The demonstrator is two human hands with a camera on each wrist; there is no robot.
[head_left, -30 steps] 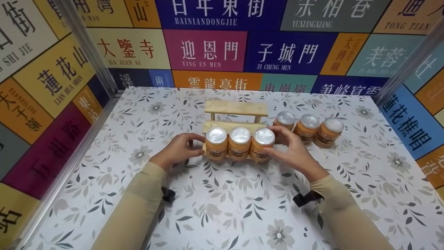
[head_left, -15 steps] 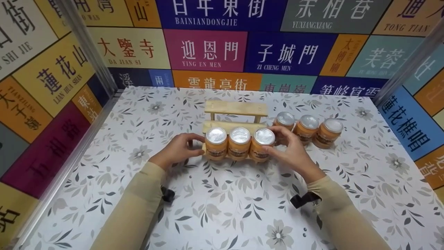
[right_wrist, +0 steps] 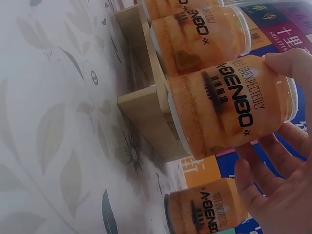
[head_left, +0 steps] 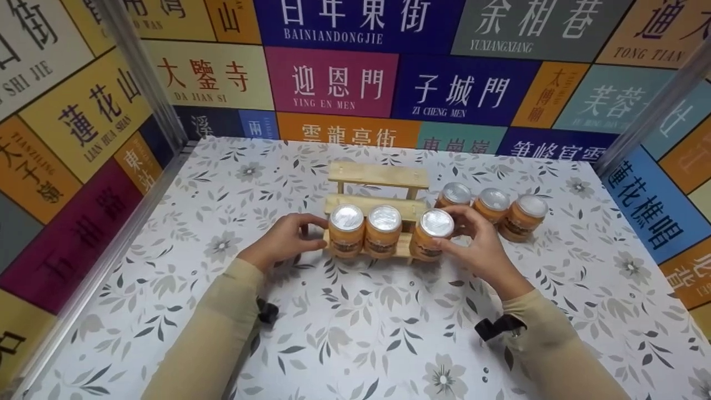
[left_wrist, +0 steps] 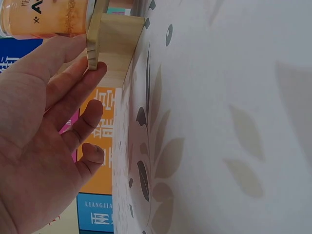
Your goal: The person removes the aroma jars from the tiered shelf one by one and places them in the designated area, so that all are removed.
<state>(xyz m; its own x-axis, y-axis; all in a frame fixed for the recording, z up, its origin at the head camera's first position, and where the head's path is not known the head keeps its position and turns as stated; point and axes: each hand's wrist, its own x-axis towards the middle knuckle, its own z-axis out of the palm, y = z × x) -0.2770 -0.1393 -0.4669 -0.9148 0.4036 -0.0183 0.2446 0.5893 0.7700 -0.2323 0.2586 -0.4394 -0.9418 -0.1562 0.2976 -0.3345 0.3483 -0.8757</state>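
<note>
In the head view a tiered wooden stand (head_left: 379, 174) carries two orange jars with silver lids on its lowest step, the left jar (head_left: 346, 236) and the middle jar (head_left: 383, 236). My left hand (head_left: 284, 240) pinches the left end of that step, close beside the left jar; the left wrist view shows fingers (left_wrist: 80, 87) at the board's edge. With thumb and fingers, my right hand (head_left: 480, 249) grips the right jar (head_left: 430, 241), apart from the middle jar and slightly tilted at the step's right end. In the right wrist view this jar's base (right_wrist: 181, 119) is against or just above the board.
Behind my right hand, three more orange jars stand in a row on the table, the outermost jar (head_left: 523, 219) at the right. The table (head_left: 344, 344) has a leaf-patterned cover. Printed panels (head_left: 330, 80) wall it at the back and sides.
My right hand has moved the right jar a little to the right, opening a gap beside the middle jar. My left hand has stayed at the stand's end.
</note>
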